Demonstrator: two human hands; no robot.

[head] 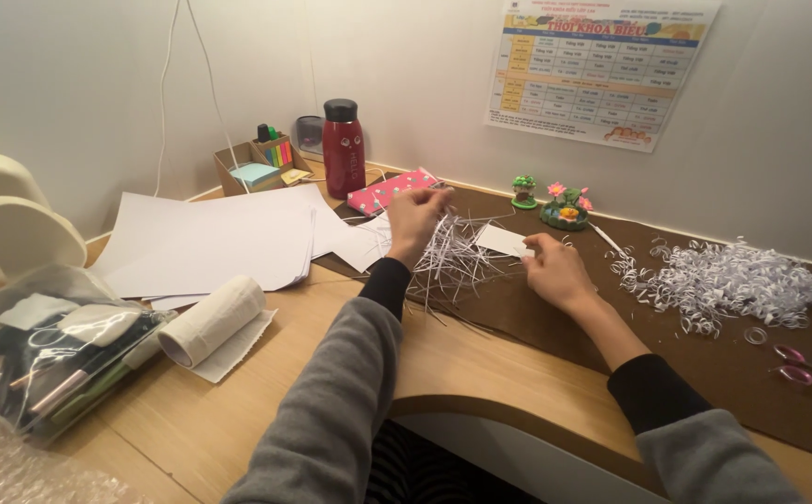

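Note:
My left hand (414,220) is raised above a loose heap of thin white paper strips (453,259), with its fingers pinched on the end of a strip. My right hand (555,271) rests on the brown mat (705,364) just right of the heap, its fingertips pinching a small white paper piece (505,241). Both arms wear grey sleeves with black cuffs. A pile of curled white paper strips (733,280) lies further right on the mat.
White paper sheets (219,243) and a paper roll (212,320) lie to the left, next to a clear pouch of pens (61,359). A red bottle (343,149), a pink pencil case (389,190), a cardboard organiser (261,163) and small flower figurines (565,207) line the wall. Pink-handled scissors (798,366) lie at right.

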